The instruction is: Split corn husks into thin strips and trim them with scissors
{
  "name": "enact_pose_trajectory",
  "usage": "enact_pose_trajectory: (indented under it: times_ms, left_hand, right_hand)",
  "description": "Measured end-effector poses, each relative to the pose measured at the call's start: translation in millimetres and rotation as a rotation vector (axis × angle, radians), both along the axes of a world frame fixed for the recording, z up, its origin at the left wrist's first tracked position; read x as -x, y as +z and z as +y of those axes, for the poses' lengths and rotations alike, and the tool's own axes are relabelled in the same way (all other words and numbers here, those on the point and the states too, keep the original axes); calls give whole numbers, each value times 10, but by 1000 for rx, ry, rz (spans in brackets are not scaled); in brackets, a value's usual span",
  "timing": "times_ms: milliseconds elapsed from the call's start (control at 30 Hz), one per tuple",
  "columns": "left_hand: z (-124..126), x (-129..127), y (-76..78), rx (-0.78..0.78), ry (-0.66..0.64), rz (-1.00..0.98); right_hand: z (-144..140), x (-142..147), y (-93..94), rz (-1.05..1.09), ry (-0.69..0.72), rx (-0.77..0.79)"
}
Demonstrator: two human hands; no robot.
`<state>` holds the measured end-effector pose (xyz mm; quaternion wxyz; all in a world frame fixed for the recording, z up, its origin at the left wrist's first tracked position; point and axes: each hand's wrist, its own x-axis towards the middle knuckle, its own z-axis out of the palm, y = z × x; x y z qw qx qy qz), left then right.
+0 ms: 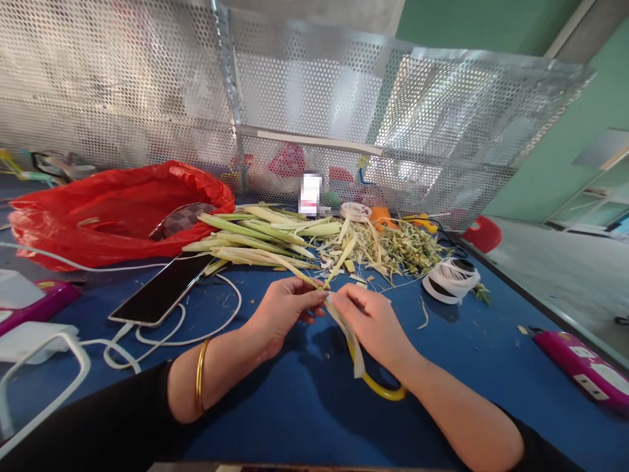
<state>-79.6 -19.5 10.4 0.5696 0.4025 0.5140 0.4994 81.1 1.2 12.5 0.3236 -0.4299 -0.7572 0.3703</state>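
My left hand (295, 300) is closed, its thumb and fingers pinching a pale green stalk (293, 267) that slopes up toward the pile. Close against it, my right hand (371, 321) is closed on a flat pale strip (354, 357) that hangs down below the fingers. A second narrow stalk (341, 261) rises from between the fingertips, where the pieces meet. Under my right palm shows a curved yellow loop (390, 393); whether the hand holds it is hidden. Just beyond lie long green stalks (265, 229) in a loose heap.
Shredded plant bits (410, 246) spread behind my right hand. A white roll (449, 280) stands at right, near a magenta device (584, 367). On the left are a phone (160, 292) with a white cable and a red plastic bag (93, 216). Perforated metal panels (314, 78) close the back.
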Motion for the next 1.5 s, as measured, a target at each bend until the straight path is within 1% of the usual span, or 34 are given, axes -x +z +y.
enact_pose_trajectory:
  times_ms: [100, 133, 200, 267, 333, 400, 500, 700, 833, 900, 967, 1033, 1067, 1167, 1200, 1267, 1367, 1433, 1500]
  left_hand:
    - [-25, -11, 28, 31, -59, 21]
    - [-36, -18, 45, 41, -93, 33]
    - [-56, -33, 82, 62, -164, 52]
    - [-70, -49, 107, 86, -187, 53]
    - [-75, -61, 115, 79, -175, 101]
    - [-71, -68, 108, 53, -167, 143]
    - [-61, -74, 88, 56, -181, 136]
    - [-61, -95, 52, 87, -109, 165]
    - [-65, -93, 58, 101, -144, 168]
    - [-61, -86, 54, 101, -131, 157]
    - [-53, -77, 37, 104, -100, 129]
    - [-40, -66, 16, 101, -65, 88]
    - [-33, -59, 8, 97, -48, 67]
    - [-12, -33, 9, 66, 9, 23]
    - [-7, -25, 16, 54, 28, 18]
    - [0, -16, 30, 29, 65, 5]
    - [5, -16, 33, 18, 103, -41]
    - [9, -15, 26, 38, 101, -76]
    - [15, -4, 23, 69, 107, -102]
  right_hand:
    - [59, -6, -18, 299, -32, 279]
    - [73, -6, -25, 375, -32, 338]
    - [85, -3, -33, 469, -47, 383]
    - [79, 4, -31, 497, -55, 369]
    - [65, 17, -28, 499, -54, 336]
    - [54, 32, -34, 508, -65, 304]
    - [56, 50, -61, 546, -115, 259]
    - [95, 26, -89, 487, -140, 300]
    - [107, 12, -94, 500, -158, 234]
    - [120, 4, -92, 508, -144, 252]
    - [137, -14, -77, 500, -132, 305]
    - [148, -37, -47, 462, -116, 339]
    - [147, -47, -29, 415, -85, 343]
    - [118, -64, 15, 151, 62, 283]
    - [102, -64, 21, 53, 82, 232]
    - [70, -59, 20, -94, 61, 77]
    - [42, -51, 10, -204, 44, -144]
    - [47, -55, 14, -229, 53, -201]
    - [73, -74, 32, -226, 22, -205]
